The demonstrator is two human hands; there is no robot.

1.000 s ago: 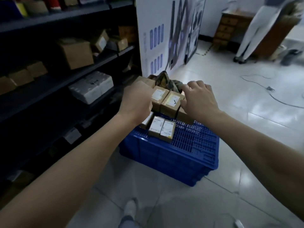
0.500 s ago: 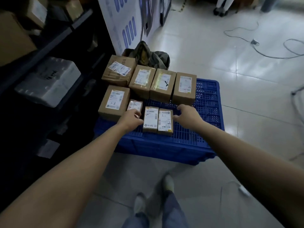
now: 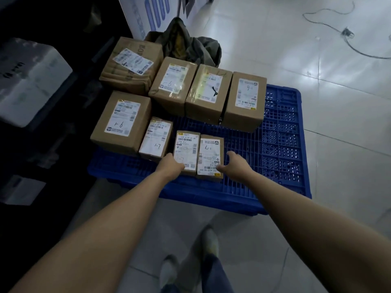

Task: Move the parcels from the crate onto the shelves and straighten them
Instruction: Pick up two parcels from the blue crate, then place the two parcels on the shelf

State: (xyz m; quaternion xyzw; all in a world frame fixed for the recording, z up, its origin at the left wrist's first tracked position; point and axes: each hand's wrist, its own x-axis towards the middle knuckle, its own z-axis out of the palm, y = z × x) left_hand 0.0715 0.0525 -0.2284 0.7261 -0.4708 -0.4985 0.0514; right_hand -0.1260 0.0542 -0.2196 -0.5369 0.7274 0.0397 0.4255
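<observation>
Crate (image 3: 281, 144): blue plastic, grid surface, sits on tiled floor (image 3: 317, 60) just beside dark shelving at left.
Parcels on crate: all brown card w/ white labels up.
Near row: 3 small ones side by side. 1st small parcel (image 3: 156, 137) at left, 2nd small parcel (image 3: 187, 151) in mid, 3rd small parcel (image 3: 210, 155) at right; 2nd & 3rd touching, at crate's near edge.
L side: mid-size parcel (image 3: 122, 121) touching 1st small parcel, overhangs crate's left edge.
Back row: three parcels (image 3: 208, 89) packed tight in a line, w/ a big battered parcel (image 3: 132, 64) to their left, partly off the crate.
L hand (image 3: 171, 166): at near left corner of 2nd small parcel, thumb over its label, fingers curled round its side; holding it.
R hand (image 3: 234, 166): at right side of 3rd small parcel, thumb tip on its near right corner, fingers curled along its side; narrow grip on it.
Between hands: the 2 small parcels, clasped as a pair, flat on the crate.
Shelf, left: white foam box (image 3: 27, 81), rest too dark to tell.
Behind crate: crumpled dark bag (image 3: 190, 45), white board w/ blue marks (image 3: 148, 13).
Floor, far right: loose cable (image 3: 347, 32).
Bottom: person's shoes (image 3: 211, 242), jeans.
</observation>
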